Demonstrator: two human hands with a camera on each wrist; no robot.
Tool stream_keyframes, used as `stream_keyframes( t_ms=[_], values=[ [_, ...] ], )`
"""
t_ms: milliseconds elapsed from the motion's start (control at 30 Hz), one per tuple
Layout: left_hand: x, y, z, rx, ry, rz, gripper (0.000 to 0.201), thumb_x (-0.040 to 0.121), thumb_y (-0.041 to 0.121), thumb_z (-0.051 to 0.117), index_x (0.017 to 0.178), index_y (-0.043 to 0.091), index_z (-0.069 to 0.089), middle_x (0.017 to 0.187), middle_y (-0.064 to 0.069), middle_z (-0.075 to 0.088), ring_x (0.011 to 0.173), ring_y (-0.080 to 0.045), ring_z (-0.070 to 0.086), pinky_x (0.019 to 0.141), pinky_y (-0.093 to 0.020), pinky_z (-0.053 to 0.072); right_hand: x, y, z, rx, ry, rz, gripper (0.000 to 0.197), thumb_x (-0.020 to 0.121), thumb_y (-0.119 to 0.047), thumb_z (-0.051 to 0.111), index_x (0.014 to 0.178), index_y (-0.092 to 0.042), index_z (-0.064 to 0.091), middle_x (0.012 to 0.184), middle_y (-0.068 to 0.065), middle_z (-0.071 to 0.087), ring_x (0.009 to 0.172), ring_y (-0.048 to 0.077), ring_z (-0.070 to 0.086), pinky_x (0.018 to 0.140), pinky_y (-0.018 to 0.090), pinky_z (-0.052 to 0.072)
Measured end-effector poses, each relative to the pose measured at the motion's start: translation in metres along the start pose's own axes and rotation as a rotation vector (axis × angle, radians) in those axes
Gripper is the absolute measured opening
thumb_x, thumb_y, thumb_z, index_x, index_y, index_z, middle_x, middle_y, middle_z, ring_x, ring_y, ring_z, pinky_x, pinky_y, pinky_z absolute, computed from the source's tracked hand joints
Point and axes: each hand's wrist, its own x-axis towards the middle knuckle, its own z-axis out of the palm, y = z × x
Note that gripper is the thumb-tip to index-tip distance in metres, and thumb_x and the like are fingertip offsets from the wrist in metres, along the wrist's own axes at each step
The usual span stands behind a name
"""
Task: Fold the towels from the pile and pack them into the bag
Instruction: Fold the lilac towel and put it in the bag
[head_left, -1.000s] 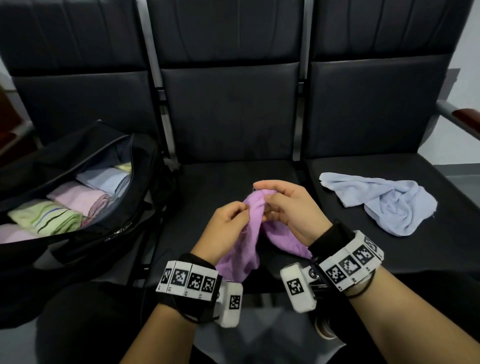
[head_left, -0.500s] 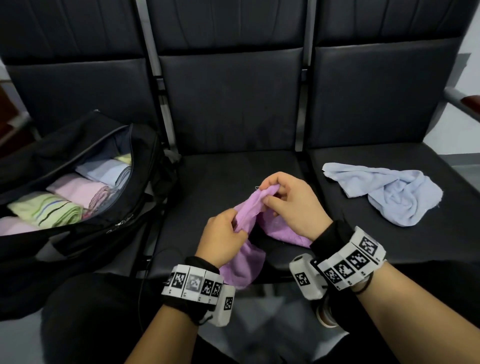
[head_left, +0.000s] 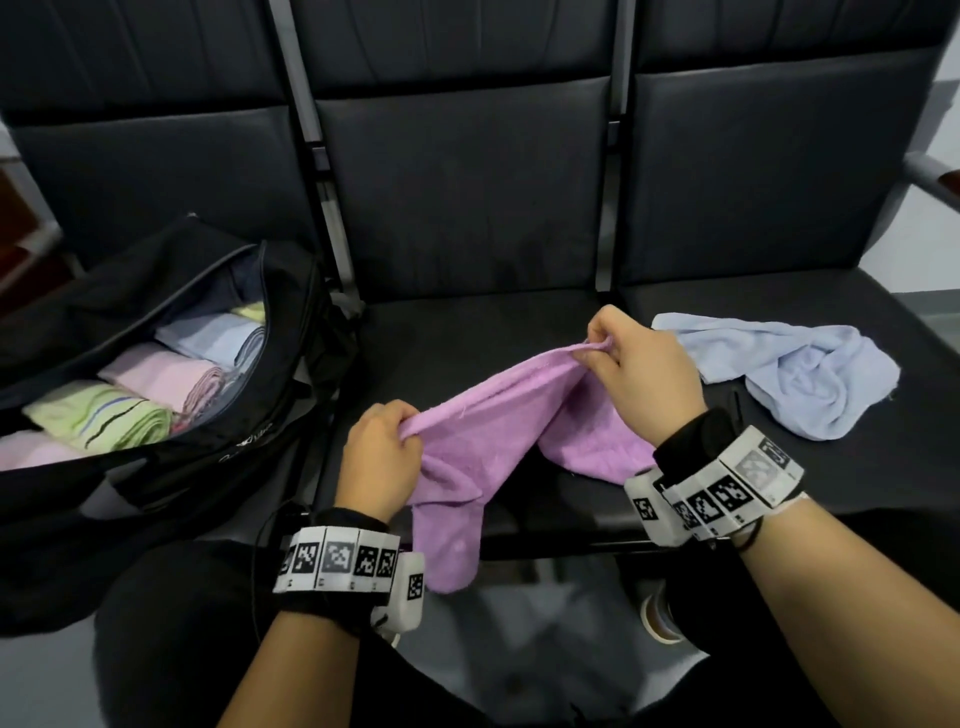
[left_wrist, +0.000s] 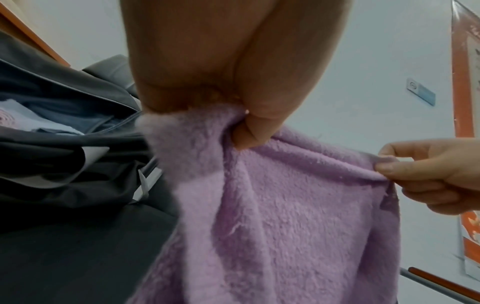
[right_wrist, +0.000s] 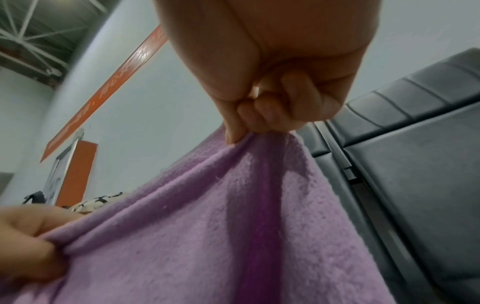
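The purple towel (head_left: 519, 415) hung over the middle seat's front edge, its top hem stretched between both hands. The left hand (head_left: 376, 457) pinched one end, the right hand (head_left: 639, 374) the other, fingers curled on the cloth. The towel's far side lay hidden behind the right wrist. A crumpled blue towel (head_left: 795, 374) lay on the right seat (head_left: 831, 467). The open bag (head_left: 249, 415), partly cut off at the left seat's edge, held folded towels (head_left: 104, 415).

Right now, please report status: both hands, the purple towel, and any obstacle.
Left hand and right hand each pinch the purple towel edge, stretched between them. Blue towel waits unfolded. Bag open; nothing blocking.
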Motion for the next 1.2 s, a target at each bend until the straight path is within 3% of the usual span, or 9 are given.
stream_keyframes(
  t_ms=[200,300,400,567,667,767,833,933,1200],
  values=[
    [0.003,-0.012,-0.013,-0.068,0.035,0.013,0.022,0.084,-0.002,0.062,0.082,0.019,0.064,0.078,0.001,0.063,0.072,-0.009,0.057,0.062,-0.013,0.039,0.001,0.003,-0.002,-0.133,0.056,-0.048,0.021,0.089,-0.032,0.065,0.078,-0.027,0.048,0.072,-0.007,0.049,0.070,0.020,0.052,0.056,0.031,0.034],
    [0.004,-0.016,-0.024,-0.099,-0.030,0.019,0.018,0.079,0.013,0.079,0.075,0.022,0.064,0.068,0.005,0.062,0.058,0.000,0.053,0.055,-0.010,0.042,0.004,0.006,0.000,0.062,0.048,-0.069,0.021,0.087,-0.021,0.065,0.075,-0.024,0.047,0.075,-0.008,0.047,0.069,0.014,0.047,0.060,0.030,0.037],
    [0.005,-0.015,-0.036,-0.201,-0.115,0.049,0.018,0.078,0.016,0.083,0.073,0.022,0.067,0.065,0.008,0.063,0.057,-0.001,0.051,0.057,-0.012,0.041,0.005,0.005,0.000,0.265,0.029,-0.012,0.019,0.086,-0.023,0.063,0.074,-0.023,0.048,0.063,-0.003,0.051,0.058,0.008,0.047,0.056,0.017,0.035],
    [0.005,0.022,-0.035,-0.506,-0.080,0.119,0.016,0.094,0.003,0.062,0.091,0.018,0.060,0.072,-0.002,0.056,0.064,-0.009,0.048,0.062,-0.020,0.040,-0.003,-0.022,0.012,0.460,-0.097,-0.087,0.019,0.081,-0.020,0.067,0.071,-0.021,0.050,0.065,0.000,0.056,0.057,0.007,0.048,0.057,0.020,0.040],
    [-0.001,0.057,-0.019,-0.644,-0.233,0.126,0.030,0.092,0.005,0.066,0.113,0.024,0.058,0.080,-0.014,0.059,0.071,-0.016,0.053,0.068,-0.027,0.044,-0.010,-0.037,0.024,0.532,-0.200,-0.128,0.017,0.081,-0.020,0.068,0.072,-0.020,0.053,0.065,0.000,0.059,0.058,0.005,0.049,0.057,0.020,0.040],
    [-0.006,0.069,-0.005,-0.481,-0.329,0.243,0.042,0.077,0.018,0.077,0.113,0.033,0.063,0.099,0.003,0.066,0.068,-0.001,0.054,0.067,-0.014,0.043,-0.014,-0.043,0.029,0.551,-0.260,-0.127,0.022,0.082,-0.018,0.074,0.072,-0.020,0.056,0.064,-0.002,0.058,0.058,0.006,0.049,0.058,0.028,0.043],
    [-0.006,0.070,0.001,-0.331,-0.289,0.312,0.032,0.077,0.015,0.078,0.104,0.030,0.068,0.100,0.007,0.065,0.070,0.004,0.055,0.068,-0.010,0.040,-0.014,-0.042,0.027,0.563,-0.286,-0.100,0.021,0.082,-0.019,0.075,0.071,-0.021,0.057,0.062,-0.007,0.057,0.058,0.005,0.049,0.059,0.030,0.045],
    [-0.006,0.069,0.007,-0.284,-0.216,0.308,0.014,0.083,0.008,0.073,0.084,0.022,0.069,0.079,0.008,0.064,0.063,0.001,0.055,0.064,-0.014,0.040,-0.015,-0.037,0.020,0.596,-0.316,-0.078,0.020,0.083,-0.024,0.076,0.072,-0.020,0.060,0.062,-0.007,0.060,0.058,0.004,0.051,0.058,0.028,0.045],
    [0.004,0.050,-0.010,-0.446,0.111,0.200,0.030,0.088,-0.009,0.060,0.081,0.019,0.064,0.076,-0.003,0.068,0.062,0.000,0.058,0.063,-0.014,0.047,-0.025,-0.008,0.008,0.519,-0.563,-0.042,0.010,0.083,-0.014,0.078,0.078,-0.011,0.070,0.069,0.005,0.065,0.064,0.006,0.053,0.068,0.029,0.046]
  ],
)
